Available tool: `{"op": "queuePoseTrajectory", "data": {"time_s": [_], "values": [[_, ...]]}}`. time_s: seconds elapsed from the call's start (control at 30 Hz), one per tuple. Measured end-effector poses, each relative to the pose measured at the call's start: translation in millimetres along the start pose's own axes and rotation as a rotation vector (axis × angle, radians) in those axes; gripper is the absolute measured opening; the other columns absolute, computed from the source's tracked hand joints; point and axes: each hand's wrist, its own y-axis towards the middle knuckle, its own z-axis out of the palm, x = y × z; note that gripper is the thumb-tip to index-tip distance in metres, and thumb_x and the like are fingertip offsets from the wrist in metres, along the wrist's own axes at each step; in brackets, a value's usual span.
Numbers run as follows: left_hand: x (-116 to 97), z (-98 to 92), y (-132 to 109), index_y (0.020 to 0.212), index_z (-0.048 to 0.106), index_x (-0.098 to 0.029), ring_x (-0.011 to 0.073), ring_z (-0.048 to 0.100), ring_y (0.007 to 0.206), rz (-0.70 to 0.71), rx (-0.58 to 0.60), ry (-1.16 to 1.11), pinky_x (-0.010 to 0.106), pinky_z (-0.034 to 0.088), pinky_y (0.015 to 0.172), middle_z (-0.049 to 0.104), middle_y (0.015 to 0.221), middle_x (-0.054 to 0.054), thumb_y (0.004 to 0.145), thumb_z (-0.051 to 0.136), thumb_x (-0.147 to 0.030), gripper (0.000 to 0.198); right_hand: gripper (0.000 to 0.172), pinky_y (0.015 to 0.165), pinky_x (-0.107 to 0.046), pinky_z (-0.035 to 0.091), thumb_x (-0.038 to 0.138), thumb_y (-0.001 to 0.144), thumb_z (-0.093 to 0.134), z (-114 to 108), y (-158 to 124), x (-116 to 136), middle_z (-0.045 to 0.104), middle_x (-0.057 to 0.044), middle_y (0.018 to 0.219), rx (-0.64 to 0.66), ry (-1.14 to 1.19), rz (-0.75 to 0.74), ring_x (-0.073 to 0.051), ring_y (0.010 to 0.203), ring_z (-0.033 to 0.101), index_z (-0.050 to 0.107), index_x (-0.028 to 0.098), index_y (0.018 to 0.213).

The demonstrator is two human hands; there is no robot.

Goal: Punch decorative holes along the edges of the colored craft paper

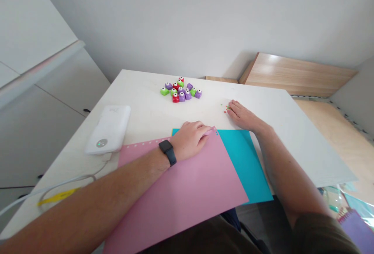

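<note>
A pink sheet of paper (187, 191) slants across the table's front edge, with a row of small punched holes along its top edge. Under it lies a teal sheet (248, 168), which shows through holes at the pink corner. My left hand (189, 140), with a dark watch on the wrist, has its fingers curled on the pink sheet near that top right corner; what is beneath the fingers is hidden. My right hand (242, 115) lies flat on the tabletop, fingers stretched out, beside tiny red and green paper bits (225, 111); it may cover more of them.
Several red, green and purple craft punches (181, 96) stand grouped at the back of the white table (146, 110). A white power bank (109, 129) with a cable lies at left, near a yellow strip (60, 196). A wooden board (298, 71) stands behind the table's right side.
</note>
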Motion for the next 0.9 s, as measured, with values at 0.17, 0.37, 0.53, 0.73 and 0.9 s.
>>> {"op": "queuePoseTrajectory", "data": {"time_s": [0.17,0.37,0.53,0.73,0.9], "values": [[0.7,0.6,0.0,0.136,0.063,-0.028,0.0233,0.066,0.107,0.0,-0.006,-0.004,0.041,0.05,0.093,0.07,0.115,0.007,0.102,0.05,-0.024,0.036,0.066,0.13,-0.049,0.024,0.052,0.104,0.037,-6.6,-9.0,-5.6,0.038,-0.016,0.166,-0.087,0.11,0.084,-0.029,0.157,0.03,0.044,0.011,0.156],[1.2,0.8,0.1,0.134,0.064,-0.027,0.0233,0.066,0.107,-0.003,-0.006,-0.013,0.04,0.05,0.094,0.07,0.115,0.008,0.102,0.05,-0.024,0.035,0.072,0.128,-0.051,0.029,0.026,0.088,0.055,-9.9,-12.2,-9.4,0.038,-0.011,0.167,-0.196,0.141,0.092,-0.029,0.153,0.037,0.042,0.017,0.159],[0.3,-0.2,0.1,0.134,0.064,-0.027,0.0238,0.066,0.107,-0.005,-0.004,-0.005,0.041,0.05,0.094,0.07,0.116,0.008,0.102,0.05,-0.024,0.035,0.077,0.127,-0.049,0.031,0.019,0.082,0.056,-10.6,-11.0,-5.4,0.042,-0.013,0.165,-0.207,0.17,0.057,-0.029,0.151,0.041,0.043,0.014,0.157],[-0.7,-0.6,0.6,0.134,0.064,-0.026,0.0236,0.066,0.107,-0.002,0.002,-0.008,0.041,0.05,0.094,0.07,0.116,0.008,0.103,0.048,-0.024,0.035,0.067,0.125,-0.049,0.035,0.02,0.084,0.054,-10.0,-10.9,-4.5,0.052,-0.015,0.157,-0.253,0.182,0.098,-0.029,0.146,0.049,0.052,0.012,0.151],[-0.4,-0.4,0.8,0.134,0.064,-0.025,0.0237,0.066,0.106,-0.002,0.005,-0.005,0.041,0.05,0.093,0.07,0.113,0.008,0.103,0.049,-0.025,0.034,0.057,0.122,-0.051,0.039,0.021,0.089,0.052,-11.0,-10.5,-2.9,0.06,-0.013,0.151,-0.316,0.206,0.116,-0.029,0.142,0.054,0.058,0.016,0.146]]}}
